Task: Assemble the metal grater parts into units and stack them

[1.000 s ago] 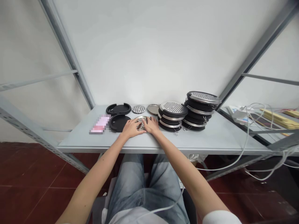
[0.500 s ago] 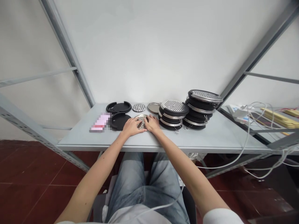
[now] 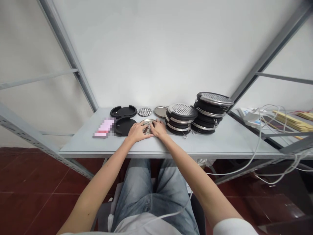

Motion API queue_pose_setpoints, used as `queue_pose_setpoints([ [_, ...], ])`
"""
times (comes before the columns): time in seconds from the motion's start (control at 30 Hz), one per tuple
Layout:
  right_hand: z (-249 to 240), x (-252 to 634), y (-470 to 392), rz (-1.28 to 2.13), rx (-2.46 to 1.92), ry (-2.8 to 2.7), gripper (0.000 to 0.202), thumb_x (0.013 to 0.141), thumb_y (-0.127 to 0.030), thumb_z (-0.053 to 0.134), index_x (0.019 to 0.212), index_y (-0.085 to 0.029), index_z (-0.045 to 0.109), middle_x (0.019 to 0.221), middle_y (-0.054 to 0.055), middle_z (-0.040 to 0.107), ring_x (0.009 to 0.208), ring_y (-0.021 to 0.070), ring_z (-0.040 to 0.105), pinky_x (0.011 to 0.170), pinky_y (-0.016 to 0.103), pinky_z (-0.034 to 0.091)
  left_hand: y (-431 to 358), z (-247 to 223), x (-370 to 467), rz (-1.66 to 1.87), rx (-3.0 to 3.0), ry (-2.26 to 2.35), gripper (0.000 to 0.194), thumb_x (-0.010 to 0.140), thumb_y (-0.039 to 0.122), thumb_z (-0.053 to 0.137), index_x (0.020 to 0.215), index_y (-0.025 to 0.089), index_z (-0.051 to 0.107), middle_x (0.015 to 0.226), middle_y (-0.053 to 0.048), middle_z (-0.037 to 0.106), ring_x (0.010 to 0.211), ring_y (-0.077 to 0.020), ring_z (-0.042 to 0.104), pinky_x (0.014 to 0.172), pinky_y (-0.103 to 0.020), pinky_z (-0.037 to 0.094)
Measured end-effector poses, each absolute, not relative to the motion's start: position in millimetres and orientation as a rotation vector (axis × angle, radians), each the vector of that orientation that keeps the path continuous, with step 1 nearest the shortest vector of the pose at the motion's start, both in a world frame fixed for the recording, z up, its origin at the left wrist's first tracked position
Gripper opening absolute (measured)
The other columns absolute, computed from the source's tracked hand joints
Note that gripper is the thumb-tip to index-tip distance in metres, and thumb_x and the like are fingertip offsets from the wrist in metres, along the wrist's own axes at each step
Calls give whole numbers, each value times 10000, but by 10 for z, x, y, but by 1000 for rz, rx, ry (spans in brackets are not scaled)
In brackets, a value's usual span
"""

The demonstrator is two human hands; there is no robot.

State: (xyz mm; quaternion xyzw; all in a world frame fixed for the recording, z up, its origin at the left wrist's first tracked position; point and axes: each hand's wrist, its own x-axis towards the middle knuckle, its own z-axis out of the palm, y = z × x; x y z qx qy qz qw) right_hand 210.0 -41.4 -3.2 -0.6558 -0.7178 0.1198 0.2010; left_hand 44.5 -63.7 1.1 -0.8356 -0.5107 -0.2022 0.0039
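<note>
On the table before me lies a round metal grater plate (image 3: 147, 124) with a raised, holed surface and a shiny rim. My left hand (image 3: 137, 132) grips its left side, thumb along the near edge. From the right, my right hand (image 3: 158, 128) holds the other side with bent fingers pressed on the metal. Both hands cover part of the plate. Touching or very near my left hand is a black round holder (image 3: 125, 126) with a cut-out rim. Behind the plate lie another loose grater plate (image 3: 145, 112) and a metal ring-edged disc (image 3: 160, 112).
A second black holder (image 3: 123, 111) lies at the back left, near a blurred pink object (image 3: 105, 127). Two stacks of assembled round graters, a shorter stack (image 3: 181, 119) and a taller stack (image 3: 212, 112), stand right of my hands. White cables (image 3: 256, 150) hang over the table's right end.
Both hands stay on the grater plate, with only slight finger movement. The whole view has shifted a little; the other things keep their places.
</note>
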Motion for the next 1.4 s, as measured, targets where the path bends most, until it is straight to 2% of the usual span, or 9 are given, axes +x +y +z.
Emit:
queue_pose_setpoints([
  [0.37, -38, 2100, -399, 344, -1835, -1988, 566, 975, -559, 282, 1331, -241, 586, 1494, 82, 435, 1349, 320, 380, 1115, 436, 299, -594, -24, 441, -641, -2637, -1601, 641, 738, 671, 652, 1206, 234, 681, 1383, -96, 569, 1253, -335, 529, 1117, -470, 343],
  [0.5, -40, 2100, -395, 351, -1837, -1976, 569, 974, -564, 287, 1336, -242, 586, 1503, 85, 422, 1385, 332, 335, 1131, 443, 273, -583, -35, 436, -644, -2633, -1607, 631, 735, 663, 657, 1207, 244, 680, 1403, -92, 555, 1268, -332, 516, 1129, -471, 327],
  [0.8, -35, 2100, -401, 371, -1844, -1965, 559, 977, -558, 293, 1336, -243, 582, 1510, 91, 410, 1411, 316, 300, 1142, 428, 250, -573, -47, 429, -610, -2624, -1601, 681, 724, 712, 640, 1223, 251, 672, 1414, -89, 547, 1279, -322, 508, 1122, -457, 338],
  [1.03, -52, 2086, -452, 267, -1800, -1981, 545, 996, -510, 277, 1340, -205, 569, 1566, 92, 315, 1455, 270, 219, 1176, 392, 167, -594, -18, 432, -647, -2638, -1624, 708, 685, 713, 672, 1224, 254, 678, 1393, -83, 566, 1266, -350, 509, 1106, -481, 352],
  [1.17, -49, 2076, -458, 251, -1780, -1999, 564, 1001, -506, 261, 1325, -165, 573, 1578, 116, 280, 1468, 271, 190, 1172, 381, 179, -606, -5, 431, -626, -2630, -1631, 718, 680, 723, 665, 1228, 259, 675, 1394, -81, 564, 1273, -350, 504, 1104, -480, 353],
  [1.4, -60, 2068, -458, 213, -1808, -1947, 550, 1001, -490, 273, 1312, -152, 574, 1541, 142, 342, 1433, 281, 266, 1161, 411, 200, -603, -14, 428, -609, -2640, -1618, 735, 711, 742, 627, 1246, 239, 661, 1414, -93, 547, 1292, -343, 490, 1118, -479, 333],
])
